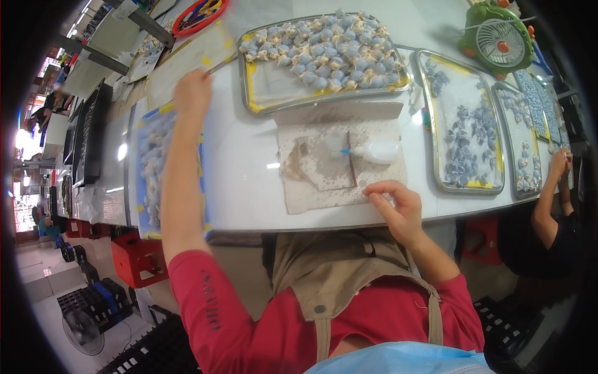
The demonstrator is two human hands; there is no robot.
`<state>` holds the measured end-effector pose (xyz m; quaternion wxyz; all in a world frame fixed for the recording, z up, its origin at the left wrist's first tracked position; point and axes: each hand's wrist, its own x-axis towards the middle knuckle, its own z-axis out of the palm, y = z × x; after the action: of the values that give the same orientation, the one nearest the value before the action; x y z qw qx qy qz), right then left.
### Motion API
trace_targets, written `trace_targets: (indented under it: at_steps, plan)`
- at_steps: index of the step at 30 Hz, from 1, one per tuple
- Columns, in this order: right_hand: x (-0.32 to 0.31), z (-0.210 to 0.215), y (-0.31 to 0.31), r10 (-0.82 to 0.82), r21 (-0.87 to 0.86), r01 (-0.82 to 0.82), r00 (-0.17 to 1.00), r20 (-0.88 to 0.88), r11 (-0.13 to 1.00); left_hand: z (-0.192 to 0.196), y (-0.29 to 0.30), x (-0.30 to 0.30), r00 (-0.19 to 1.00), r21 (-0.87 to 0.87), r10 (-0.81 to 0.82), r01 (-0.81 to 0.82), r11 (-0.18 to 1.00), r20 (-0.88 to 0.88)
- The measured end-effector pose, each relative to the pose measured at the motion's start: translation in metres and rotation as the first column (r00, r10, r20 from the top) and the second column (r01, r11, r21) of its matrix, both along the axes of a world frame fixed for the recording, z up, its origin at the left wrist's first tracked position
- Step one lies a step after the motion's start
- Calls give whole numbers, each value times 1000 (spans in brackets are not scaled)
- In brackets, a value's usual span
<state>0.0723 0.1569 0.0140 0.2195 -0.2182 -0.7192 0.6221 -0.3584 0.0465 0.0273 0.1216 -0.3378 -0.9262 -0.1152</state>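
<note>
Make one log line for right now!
left hand: near blue tray's far end | right hand: by cardboard sheet | grips: unclear | white bottle: lying on cardboard sheet

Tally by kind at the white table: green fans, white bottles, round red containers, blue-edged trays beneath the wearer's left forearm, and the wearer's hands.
Green fan: 1
White bottle: 1
Round red container: 1
Blue-edged tray: 1
Left hand and right hand: 2
Total: 6

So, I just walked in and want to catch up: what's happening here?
A person's left hand is stretched out beyond the blue tray; whether it holds anything is unclear. The right hand is at the near right corner of the cardboard. A white bottle lies there, and the metal tray behind holds many small grey-blue pieces.
</note>
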Motion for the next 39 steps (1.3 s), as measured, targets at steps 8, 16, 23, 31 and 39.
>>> trace_targets:
  at_steps: [8, 16, 23, 31, 39]
  plan:
    - [2, 4, 1, -7, 25, 7, 1000, 21, 1000, -24, 129, 10, 933, 350, -355, 313, 883, 60]
    - [10, -3, 13, -44, 20, 43, 999, 30, 999, 6, 106, 53, 839, -130, -342, 430, 894, 423]
    - [10, -9, 17, -66, 126, 70, 997, -38, 990, 13, 125, 74, 816, 223, -564, 531, 817, 123]
    - [16, -2, 17, -87, 166, 92, 995, -40, 982, -3, 173, 108, 794, 235, -555, 506, 830, 248]
    - [24, -8, 16, -115, 169, 122, 992, -48, 978, -11, 188, 75, 875, 448, -452, 340, 827, 171]
